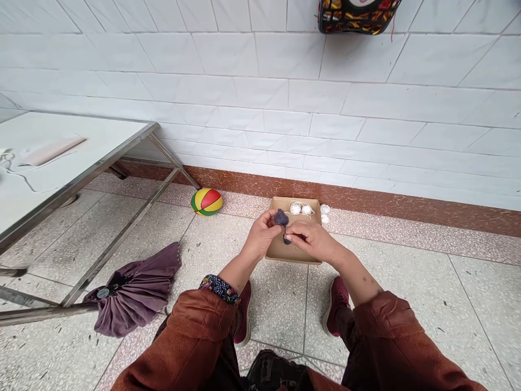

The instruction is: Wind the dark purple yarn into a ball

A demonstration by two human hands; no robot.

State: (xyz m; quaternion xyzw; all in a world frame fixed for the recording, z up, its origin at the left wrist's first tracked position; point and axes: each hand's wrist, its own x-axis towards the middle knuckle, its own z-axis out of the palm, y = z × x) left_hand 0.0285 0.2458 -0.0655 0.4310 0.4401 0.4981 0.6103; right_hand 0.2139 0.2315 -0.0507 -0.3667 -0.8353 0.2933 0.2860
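Note:
My left hand (pixel 264 233) pinches a small dark purple-grey piece that looks crocheted or knitted (pixel 281 218), held upright between thumb and fingers. Just below and to the right, my right hand (pixel 310 239) has its fingers closed at a strand of dark yarn that runs down from the piece. A small dark blue bundle (pixel 287 239) shows by the right fingertips; whether it is yarn or a tool end I cannot tell. Both hands are above a shallow cardboard box (pixel 280 251). White yarn balls (pixel 295 208) lie inside at its far side.
More white yarn (pixel 324 213) lies beside the box. A striped ball (pixel 207 202) rests near the wall, and a folded purple umbrella (pixel 138 288) lies by the metal-legged table (pixel 118 127) on the left. A dark basket (pixel 358 16) hangs on the tiled wall.

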